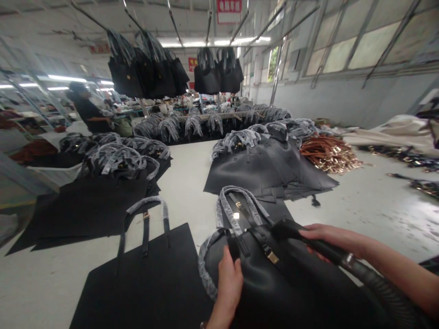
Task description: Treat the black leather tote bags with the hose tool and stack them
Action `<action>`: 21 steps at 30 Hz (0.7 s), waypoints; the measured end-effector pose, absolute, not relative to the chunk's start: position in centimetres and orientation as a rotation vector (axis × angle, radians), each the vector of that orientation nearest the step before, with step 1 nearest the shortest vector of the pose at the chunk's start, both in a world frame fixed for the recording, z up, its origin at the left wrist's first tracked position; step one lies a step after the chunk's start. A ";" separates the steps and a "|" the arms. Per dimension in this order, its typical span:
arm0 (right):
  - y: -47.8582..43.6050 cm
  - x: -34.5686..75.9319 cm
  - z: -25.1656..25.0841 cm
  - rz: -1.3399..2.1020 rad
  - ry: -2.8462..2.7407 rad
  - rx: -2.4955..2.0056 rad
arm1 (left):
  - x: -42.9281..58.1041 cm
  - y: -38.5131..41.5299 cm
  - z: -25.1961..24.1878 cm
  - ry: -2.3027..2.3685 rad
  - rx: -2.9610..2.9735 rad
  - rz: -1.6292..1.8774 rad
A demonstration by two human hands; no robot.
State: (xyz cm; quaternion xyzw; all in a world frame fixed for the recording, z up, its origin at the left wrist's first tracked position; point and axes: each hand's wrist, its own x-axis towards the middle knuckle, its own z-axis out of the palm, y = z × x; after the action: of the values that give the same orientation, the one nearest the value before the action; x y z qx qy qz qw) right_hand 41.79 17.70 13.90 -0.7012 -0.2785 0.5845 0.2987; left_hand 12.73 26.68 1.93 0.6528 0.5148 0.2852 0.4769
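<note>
A black handbag (288,278) with a gold clasp and plastic-wrapped handles lies in front of me on the pale table. My left hand (230,276) is closed on the bag's top edge near a handle base. My right hand (329,238) grips a black hose nozzle (317,244), its ribbed hose (380,285) running back under my forearm. The nozzle's front end is over the bag's upper edge; whether it touches cannot be made out. Flat to the left lies a black bag panel (144,285) with one wrapped handle and a strap.
Black panels with wrapped handles are piled at the left (92,201) and beyond the bag (254,164). Brown straps (329,153) with gold hardware lie at the right on the table (187,171). Finished bags (147,68) hang overhead. A person (87,107) stands at the far left.
</note>
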 end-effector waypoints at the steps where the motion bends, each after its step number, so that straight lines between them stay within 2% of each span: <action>1: 17.9 41.6 13.8 1.537 -0.741 -1.862 | 12.8 26.7 1.9 1.247 1.613 0.688; 9: 18.9 40.5 13.6 1.188 -0.782 -1.759 | 12.7 26.9 2.0 1.249 1.579 0.744; 14: 15.3 40.5 14.5 1.260 -0.753 -1.777 | 12.6 27.1 2.0 1.255 1.560 0.768; 21: 11.5 38.8 12.3 1.295 -0.711 -1.759 | 12.2 27.0 4.2 1.042 1.303 0.957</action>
State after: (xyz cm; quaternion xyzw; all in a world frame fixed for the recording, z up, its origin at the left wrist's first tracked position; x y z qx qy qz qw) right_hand 38.76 11.53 12.29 -0.6985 -0.2822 0.5143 0.4097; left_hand 12.20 26.95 4.24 0.5555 0.4442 0.4080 0.5724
